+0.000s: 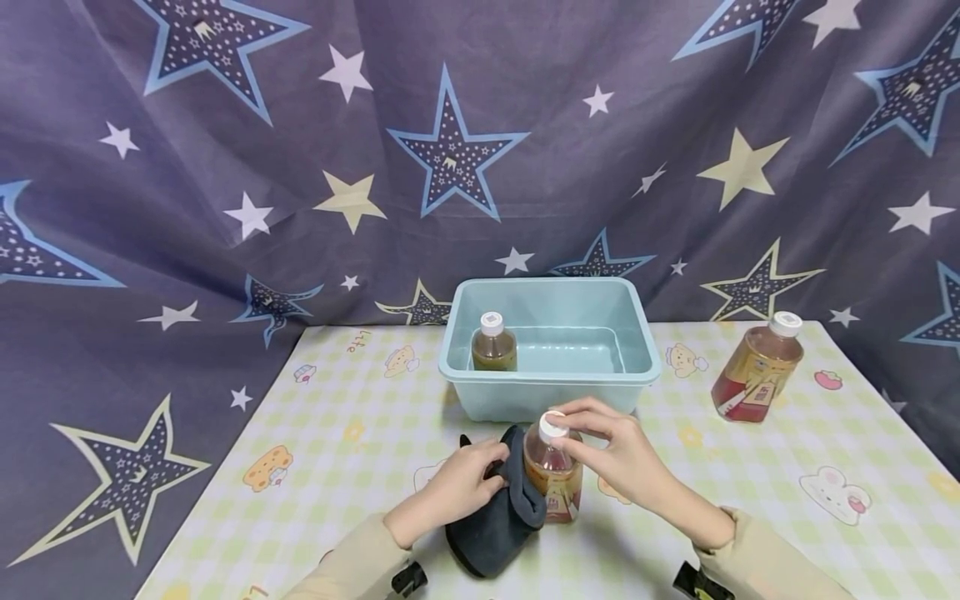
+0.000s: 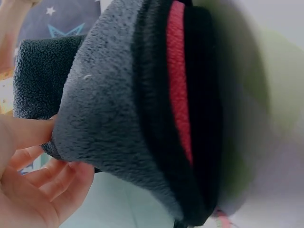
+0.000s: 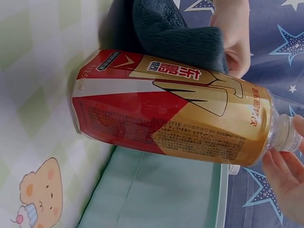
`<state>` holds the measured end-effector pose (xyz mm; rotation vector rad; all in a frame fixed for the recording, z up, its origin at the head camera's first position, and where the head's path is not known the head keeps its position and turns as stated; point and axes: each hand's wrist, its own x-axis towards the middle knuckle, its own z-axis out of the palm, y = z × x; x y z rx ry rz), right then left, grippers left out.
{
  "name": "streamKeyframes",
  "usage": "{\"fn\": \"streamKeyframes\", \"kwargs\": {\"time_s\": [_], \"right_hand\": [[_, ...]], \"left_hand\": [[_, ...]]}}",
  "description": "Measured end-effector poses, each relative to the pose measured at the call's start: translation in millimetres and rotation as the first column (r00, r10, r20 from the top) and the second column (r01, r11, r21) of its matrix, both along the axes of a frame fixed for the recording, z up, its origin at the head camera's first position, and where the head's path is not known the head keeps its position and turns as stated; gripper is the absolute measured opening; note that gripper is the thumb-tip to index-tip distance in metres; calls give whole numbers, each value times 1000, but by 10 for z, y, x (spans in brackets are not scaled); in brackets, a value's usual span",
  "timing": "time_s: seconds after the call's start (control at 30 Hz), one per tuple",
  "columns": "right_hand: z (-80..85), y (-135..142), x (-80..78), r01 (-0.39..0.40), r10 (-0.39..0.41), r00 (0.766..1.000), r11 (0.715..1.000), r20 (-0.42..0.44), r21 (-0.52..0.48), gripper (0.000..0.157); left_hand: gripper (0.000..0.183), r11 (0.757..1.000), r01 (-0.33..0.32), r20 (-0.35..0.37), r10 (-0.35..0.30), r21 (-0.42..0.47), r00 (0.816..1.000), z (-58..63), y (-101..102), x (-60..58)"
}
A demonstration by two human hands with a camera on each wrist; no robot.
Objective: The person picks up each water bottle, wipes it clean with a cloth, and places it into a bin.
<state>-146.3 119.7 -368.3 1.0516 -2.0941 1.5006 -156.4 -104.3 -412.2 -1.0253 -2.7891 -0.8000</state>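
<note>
My left hand (image 1: 465, 479) pinches a dark grey fleece piece (image 1: 495, 521) by its edge. In the left wrist view the fleece (image 2: 104, 95) is thick and fuzzy, with a black border and a red stripe (image 2: 178, 71); its exact kind cannot be told. A folded flap of it lies against a drink bottle (image 1: 555, 479) with a gold and red label. That bottle stands on the tablecloth in front of the blue bin (image 1: 547, 396). From above, my right hand (image 1: 611, 442) pinches its white cap (image 1: 553, 423) between thumb and fingers.
Inside the bin, at its left end, stands another white-capped bottle (image 1: 493, 346). A third bottle (image 1: 757, 367) with the same red and gold label is at the back right of the checked tablecloth (image 1: 750, 500). A star-patterned curtain (image 1: 570, 192) hangs behind the table.
</note>
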Motion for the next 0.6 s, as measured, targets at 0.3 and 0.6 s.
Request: {"fn": "streamKeyframes", "kwargs": {"time_s": [0.3,0.6], "right_hand": [[-6,0,-1,-10,10,1000,1000,14,-4,25],[-9,1,-3,-12,12,1000,1000,19,-5,25]], "left_hand": [[20,995,12,42,-8,-101,999,-171,11,-39],[19,995,7,70,-1,-97,998,-276,5,-62]]}}
